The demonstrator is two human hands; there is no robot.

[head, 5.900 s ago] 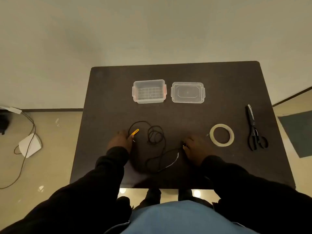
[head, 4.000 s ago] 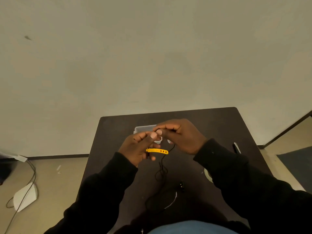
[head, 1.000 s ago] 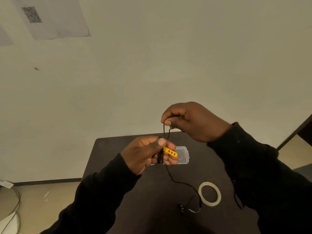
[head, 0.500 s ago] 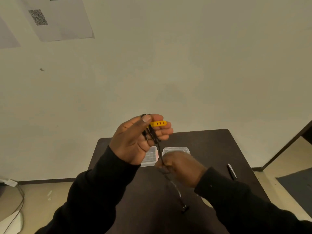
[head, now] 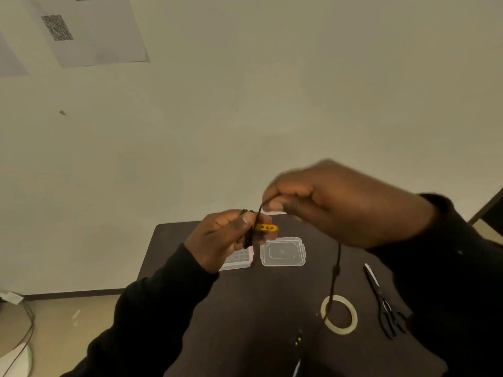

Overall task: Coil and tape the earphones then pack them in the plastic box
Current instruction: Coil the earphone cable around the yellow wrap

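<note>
Above the table (head: pixel 206 317), left hand (head: pixel 217 240) pinches the coiled earphones (head: pixel 249 235), right hand (head: pixel 340 205) (blurred) seems to pinch the loose cord: keep tension even, wraps tight, before taping.

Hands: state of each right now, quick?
Left hand: closed on the coiled earphone cable.
Right hand: pinching the same cable's loose run.

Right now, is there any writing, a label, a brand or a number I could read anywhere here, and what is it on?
No text can be read.
Paper sheet on the wall: a square code pattern, too blurred to read; no words.
Yellow strap held in the left hand: only dark holes, no writing.
Box lid, tape roll, scissors: no markings visible.
</note>
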